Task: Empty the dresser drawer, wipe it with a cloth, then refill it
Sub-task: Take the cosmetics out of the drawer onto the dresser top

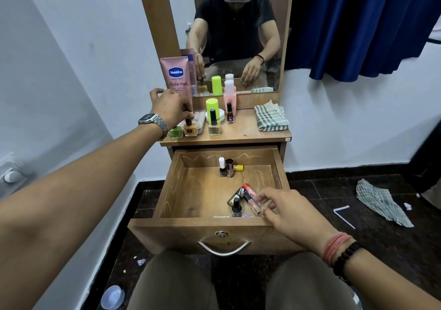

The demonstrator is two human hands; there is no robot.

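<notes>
left hand (pixel 170 107): pinched orange bottle (pixel 190 128) cap on desk (pixel 248 133)
right hand (pixel 284 210): fingers curled on clear tube (pixel 253 204) in drawer (pixel 171 190)
nearby: checked cloth (pixel 270 116), Vaseline tube (pixel 177 76)

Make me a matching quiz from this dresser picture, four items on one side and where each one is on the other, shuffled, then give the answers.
Things:
1. orange polish bottle
2. checked cloth
3. yellow-capped bottle
4. clear tube

Places:
A. lying at the back of the drawer
B. folded at the right end of the dresser top
C. at the right hand's fingertips, front of the drawer
D. on the dresser top, cap pinched by the left hand

Pairs: 1-D, 2-B, 3-A, 4-C
</notes>
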